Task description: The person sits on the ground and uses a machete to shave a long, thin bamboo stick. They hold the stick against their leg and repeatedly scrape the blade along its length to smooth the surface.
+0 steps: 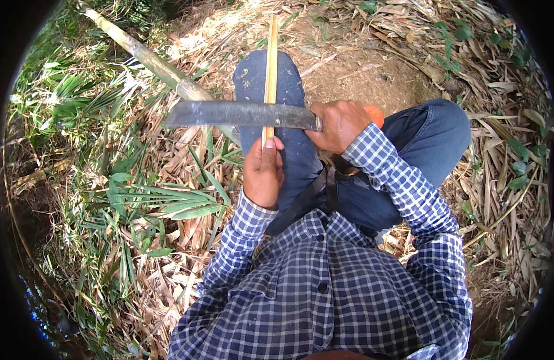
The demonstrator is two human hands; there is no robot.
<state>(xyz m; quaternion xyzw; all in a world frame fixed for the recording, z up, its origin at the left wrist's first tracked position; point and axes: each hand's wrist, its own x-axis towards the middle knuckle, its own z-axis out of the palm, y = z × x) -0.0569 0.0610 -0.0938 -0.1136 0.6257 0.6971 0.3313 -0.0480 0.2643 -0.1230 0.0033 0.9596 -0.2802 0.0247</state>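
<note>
My left hand (263,173) pinches the near end of a pale, narrow split-bamboo strip (271,66), thumb on top. The strip points away from me over my left knee. Across it lies the dark, broad blade of a machete (229,113), its tip to the left. My right hand (340,125) is closed around the machete's handle, beside my left thigh. An orange end (375,116) shows just right of that hand; whether it belongs to the handle I cannot tell. Most of the handle is hidden by my fingers.
A long bamboo pole (151,60) slants from the far left down to my left knee. Dry leaves (181,246) and green plants (73,96) cover the ground at left. Bare soil (373,75) lies beyond my legs, and more dry litter (505,198) at right.
</note>
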